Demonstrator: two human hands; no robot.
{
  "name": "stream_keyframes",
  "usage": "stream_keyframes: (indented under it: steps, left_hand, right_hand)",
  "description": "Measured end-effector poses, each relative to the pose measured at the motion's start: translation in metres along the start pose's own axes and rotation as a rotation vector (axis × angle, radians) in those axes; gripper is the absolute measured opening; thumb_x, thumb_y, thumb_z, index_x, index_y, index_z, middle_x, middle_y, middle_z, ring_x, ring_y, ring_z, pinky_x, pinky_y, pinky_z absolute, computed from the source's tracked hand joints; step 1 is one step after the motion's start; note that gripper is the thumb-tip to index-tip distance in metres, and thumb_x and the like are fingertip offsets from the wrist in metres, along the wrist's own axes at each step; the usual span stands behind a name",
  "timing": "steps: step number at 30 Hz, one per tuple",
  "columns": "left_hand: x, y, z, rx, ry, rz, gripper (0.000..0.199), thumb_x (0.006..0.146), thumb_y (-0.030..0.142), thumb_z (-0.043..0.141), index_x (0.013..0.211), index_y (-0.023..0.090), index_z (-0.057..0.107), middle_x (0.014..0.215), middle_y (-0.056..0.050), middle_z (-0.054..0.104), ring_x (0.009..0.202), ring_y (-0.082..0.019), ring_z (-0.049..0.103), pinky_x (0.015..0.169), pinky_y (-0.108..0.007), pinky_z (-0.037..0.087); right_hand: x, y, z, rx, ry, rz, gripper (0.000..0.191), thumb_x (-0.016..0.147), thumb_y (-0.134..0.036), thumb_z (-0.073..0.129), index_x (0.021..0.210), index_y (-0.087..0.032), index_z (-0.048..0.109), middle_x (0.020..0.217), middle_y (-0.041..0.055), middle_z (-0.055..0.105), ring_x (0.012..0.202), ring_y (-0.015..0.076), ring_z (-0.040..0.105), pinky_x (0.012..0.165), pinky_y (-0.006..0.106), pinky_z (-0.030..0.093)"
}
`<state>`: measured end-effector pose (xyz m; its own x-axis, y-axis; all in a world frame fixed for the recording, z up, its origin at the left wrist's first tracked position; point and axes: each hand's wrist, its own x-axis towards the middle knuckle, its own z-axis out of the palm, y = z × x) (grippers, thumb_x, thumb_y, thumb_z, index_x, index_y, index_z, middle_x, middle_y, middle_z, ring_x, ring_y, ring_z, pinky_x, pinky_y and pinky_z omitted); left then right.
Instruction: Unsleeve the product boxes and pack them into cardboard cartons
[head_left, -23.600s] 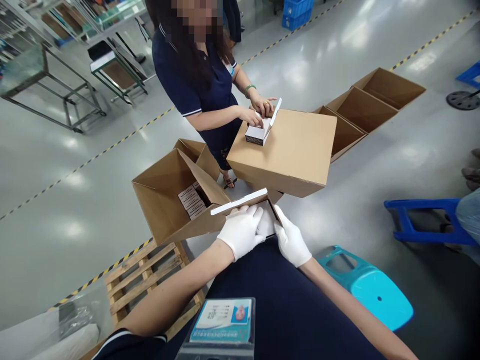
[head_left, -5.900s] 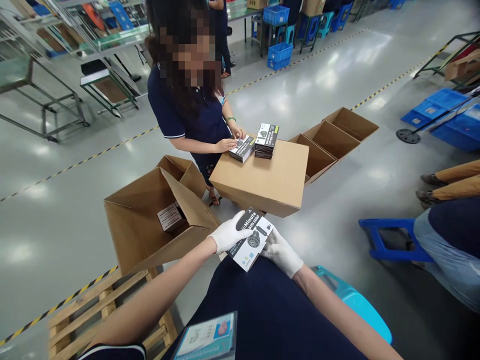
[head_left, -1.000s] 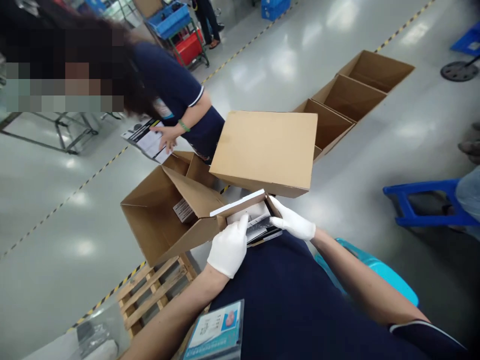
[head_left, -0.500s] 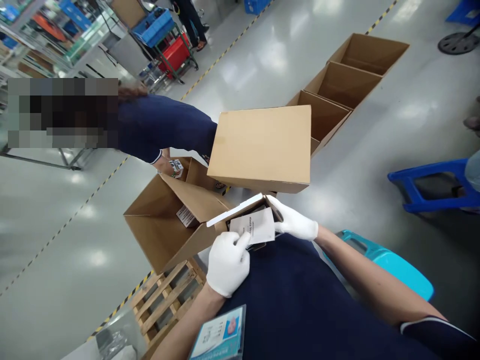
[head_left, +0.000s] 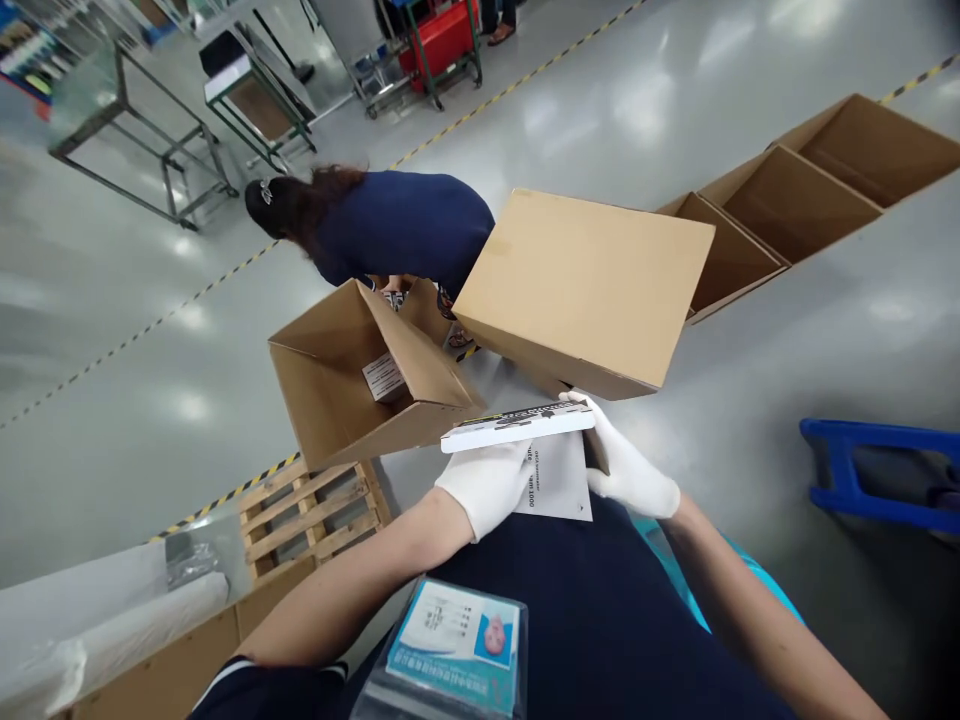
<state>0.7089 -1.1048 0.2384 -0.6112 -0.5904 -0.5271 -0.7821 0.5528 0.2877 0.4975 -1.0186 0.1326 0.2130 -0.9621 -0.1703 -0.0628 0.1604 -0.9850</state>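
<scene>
In front of my waist is a flat white box (head_left: 517, 430) with black print along its raised edge. A white printed leaflet (head_left: 561, 485) hangs out below that edge, its text turned sideways. My right hand (head_left: 628, 462), in a white glove, grips the right end of the box, thumb and fingers around it. My left hand (head_left: 489, 488), also gloved, is closed at the leaflet's left side, under the box edge. Its fingertips are partly hidden there.
An open carton (head_left: 330, 390) with a small box (head_left: 384, 378) inside stands ahead left, near a wooden pallet (head_left: 311, 520). A large closed carton (head_left: 589, 285) is ahead. Open cartons (head_left: 802, 205) line the right. A co-worker (head_left: 405, 225) bends nearby; a blue stool (head_left: 877, 475) stands right.
The box has tilted so its printed edge faces me, and the leaflet hangs lower. My left hand has moved under that edge. The view has shifted, and the co-worker bends lower.
</scene>
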Motion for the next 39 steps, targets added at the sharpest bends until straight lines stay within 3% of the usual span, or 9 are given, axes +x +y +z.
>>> stream_keyframes:
  steps: [5, 13, 19, 23, 26, 28, 32, 35, 39]
  left_hand:
    - [-0.01, -0.005, 0.002, 0.007, 0.014, 0.03, 0.035, 0.1, 0.027, 0.051, 0.13, 0.024, 0.067, 0.125, -0.009, 0.073, 0.118, -0.029, 0.065, 0.112, -0.045, 0.043]
    - [-0.017, 0.006, 0.0, 0.141, 0.025, 0.029, 0.027, 0.099, 0.017, 0.049, 0.118, 0.022, 0.068, 0.117, -0.011, 0.071, 0.108, -0.028, 0.067, 0.101, -0.044, 0.05]
    - [-0.013, -0.001, 0.015, 0.086, 0.178, -0.063, 0.029, 0.102, 0.02, 0.044, 0.102, 0.019, 0.073, 0.094, -0.012, 0.072, 0.094, -0.029, 0.068, 0.094, -0.045, 0.051]
    - [0.003, -0.008, 0.025, 0.025, 0.292, -0.17, 0.03, 0.1, 0.018, 0.045, 0.111, 0.015, 0.073, 0.09, -0.014, 0.072, 0.095, -0.03, 0.068, 0.09, -0.043, 0.052]
    - [0.006, -0.006, 0.022, 0.12, 0.303, -0.207, 0.037, 0.101, 0.014, 0.041, 0.127, 0.014, 0.068, 0.104, -0.017, 0.072, 0.093, -0.029, 0.069, 0.082, -0.04, 0.052]
    - [-0.002, -0.003, 0.017, 0.198, 0.282, -0.091, 0.041, 0.103, 0.015, 0.039, 0.138, 0.016, 0.06, 0.126, -0.018, 0.068, 0.1, -0.029, 0.067, 0.082, -0.04, 0.052]
    - [-0.02, -0.003, 0.013, 0.208, 0.128, 0.306, 0.041, 0.101, 0.036, 0.055, 0.139, 0.02, 0.058, 0.152, -0.013, 0.053, 0.133, -0.036, 0.05, 0.108, -0.05, 0.043]
    - [-0.015, -0.011, 0.02, 0.218, 0.103, 0.29, 0.038, 0.099, 0.024, 0.056, 0.137, 0.023, 0.06, 0.15, -0.011, 0.054, 0.139, -0.037, 0.044, 0.116, -0.054, 0.035]
    - [-0.003, -0.019, 0.028, 0.212, 0.132, 0.23, 0.047, 0.096, 0.008, 0.048, 0.138, 0.025, 0.06, 0.149, -0.012, 0.055, 0.137, -0.034, 0.048, 0.113, -0.055, 0.038]
  right_hand:
    - [-0.001, -0.004, 0.002, -0.06, 0.0, 0.002, 0.101, 0.081, -0.027, 0.076, 0.163, -0.032, 0.018, 0.17, 0.0066, 0.025, 0.156, 0.0352, 0.027, 0.13, 0.056, 0.023]
    - [0.002, -0.001, 0.004, -0.028, 0.009, 0.006, 0.1, 0.082, -0.038, 0.079, 0.162, -0.031, 0.02, 0.169, 0.0074, 0.025, 0.154, 0.0364, 0.028, 0.129, 0.055, 0.026]
    - [0.002, 0.0, 0.005, 0.032, 0.003, 0.036, 0.101, 0.083, -0.055, 0.077, 0.163, -0.029, 0.02, 0.169, 0.008, 0.025, 0.156, 0.0391, 0.023, 0.13, 0.057, 0.019]
    - [0.006, -0.005, 0.005, 0.088, -0.019, 0.056, 0.105, 0.082, -0.057, 0.078, 0.164, -0.029, 0.019, 0.168, 0.0091, 0.027, 0.156, 0.0396, 0.022, 0.129, 0.059, 0.02]
    - [0.011, -0.014, 0.005, 0.161, -0.034, 0.079, 0.108, 0.081, -0.056, 0.079, 0.165, -0.03, 0.016, 0.169, 0.0107, 0.026, 0.155, 0.04, 0.025, 0.127, 0.058, 0.028]
    - [0.012, -0.018, 0.004, 0.184, -0.028, 0.083, 0.106, 0.083, -0.058, 0.077, 0.164, -0.029, 0.017, 0.17, 0.0109, 0.025, 0.155, 0.0389, 0.026, 0.127, 0.056, 0.028]
    - [0.013, -0.017, 0.004, 0.181, -0.023, 0.083, 0.102, 0.084, -0.06, 0.075, 0.163, -0.028, 0.019, 0.17, 0.0096, 0.024, 0.156, 0.0361, 0.025, 0.129, 0.054, 0.025]
    - [0.014, -0.013, 0.004, 0.186, -0.034, 0.079, 0.103, 0.085, -0.06, 0.075, 0.164, -0.028, 0.018, 0.171, 0.01, 0.024, 0.156, 0.0349, 0.026, 0.128, 0.053, 0.026]
    - [0.017, -0.011, 0.005, 0.185, -0.053, 0.109, 0.106, 0.084, -0.061, 0.075, 0.165, -0.028, 0.016, 0.171, 0.0102, 0.022, 0.157, 0.035, 0.023, 0.128, 0.054, 0.026]
